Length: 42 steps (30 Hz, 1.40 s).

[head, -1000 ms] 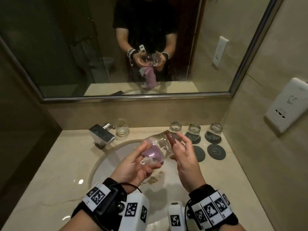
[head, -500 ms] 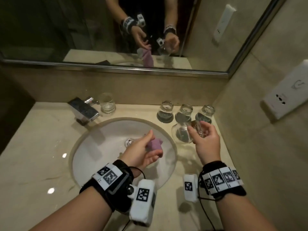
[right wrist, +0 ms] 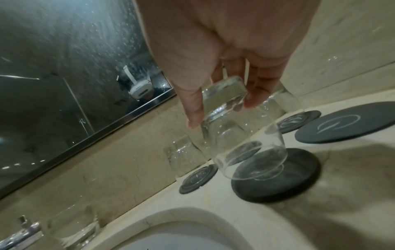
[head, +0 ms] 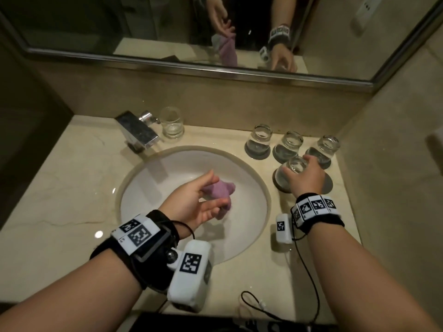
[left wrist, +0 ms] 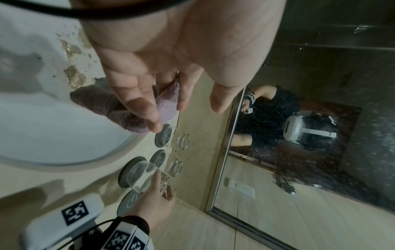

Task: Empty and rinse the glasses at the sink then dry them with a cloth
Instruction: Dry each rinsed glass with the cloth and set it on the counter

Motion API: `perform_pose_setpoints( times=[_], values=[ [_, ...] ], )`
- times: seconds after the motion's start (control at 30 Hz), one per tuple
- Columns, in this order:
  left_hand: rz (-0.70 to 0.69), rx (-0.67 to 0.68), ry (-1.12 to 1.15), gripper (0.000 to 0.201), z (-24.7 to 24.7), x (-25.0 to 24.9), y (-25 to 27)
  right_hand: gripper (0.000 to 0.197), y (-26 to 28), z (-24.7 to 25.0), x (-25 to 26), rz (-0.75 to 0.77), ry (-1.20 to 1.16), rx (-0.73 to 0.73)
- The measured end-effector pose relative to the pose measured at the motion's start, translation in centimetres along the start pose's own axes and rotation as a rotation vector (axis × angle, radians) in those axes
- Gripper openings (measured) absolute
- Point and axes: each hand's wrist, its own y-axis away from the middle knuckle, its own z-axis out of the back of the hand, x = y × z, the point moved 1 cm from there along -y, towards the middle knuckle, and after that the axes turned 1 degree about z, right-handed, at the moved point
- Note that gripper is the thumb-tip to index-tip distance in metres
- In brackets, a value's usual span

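My right hand (head: pixel 304 179) grips a clear glass (head: pixel 291 170) by its base, mouth down and slightly tilted. Its rim (right wrist: pixel 252 169) hangs at a dark coaster (right wrist: pixel 288 184) right of the sink; I cannot tell whether they touch. My left hand (head: pixel 191 202) pinches a bunched purple cloth (head: pixel 220 192) over the white sink basin (head: pixel 167 178). In the left wrist view the cloth (left wrist: pixel 119 108) sits between thumb and fingers. Three more glasses (head: pixel 261 137) (head: pixel 290 144) (head: pixel 324 148) stand upside down on coasters at the back right.
An upright glass (head: pixel 171 123) stands beside the chrome faucet (head: pixel 137 131) at the back. One bare coaster (right wrist: pixel 342 125) lies right of the held glass. A mirror (head: pixel 143 27) runs along the back wall, and a side wall (head: pixel 395 188) closes the counter's right end.
The right hand pulled the glass off the cloth, carried it right and turned it mouth down over the coaster. The left hand kept the cloth above the basin.
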Motion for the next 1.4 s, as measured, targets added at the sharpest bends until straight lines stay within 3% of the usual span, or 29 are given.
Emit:
perform_pose_setpoints(
  times=[0.37, 0.6, 0.7, 0.8, 1.0, 1.23, 1.4],
  values=[
    [-0.007, -0.069, 0.046, 0.042, 0.7, -0.5, 1.2, 0.062, -0.9, -0.8, -0.4, -0.03, 0.041, 0.023],
    [-0.016, -0.039, 0.055, 0.032, 1.2, -0.6, 1.5, 0.064, -0.7, -0.8, -0.2, 0.026, 0.155, 0.054],
    [-0.021, -0.069, 0.086, 0.03, 1.9, -1.2, 1.8, 0.071, -0.1, -1.0, 1.3, 0.088, 0.277, 0.004],
    [-0.035, -0.091, 0.12, 0.028, 2.9, -2.0, 2.0, 0.059, 1.1, -2.3, 4.6, 0.24, 0.196, -0.009],
    [-0.064, -0.156, 0.176, 0.03, 5.7, -3.5, 2.8, 0.048, 4.2, -7.9, 11.8, 0.4, -0.04, 0.274],
    [-0.141, -0.252, 0.237, 0.031, 11.7, -5.6, 4.9, 0.051, 7.2, -16.0, 18.1, 0.473, 0.079, 0.582],
    [-0.155, -0.283, 0.273, 0.028, 15.5, -6.0, 6.3, 0.056, 6.6, -21.2, 20.1, 0.466, 0.189, 0.649]
  ],
)
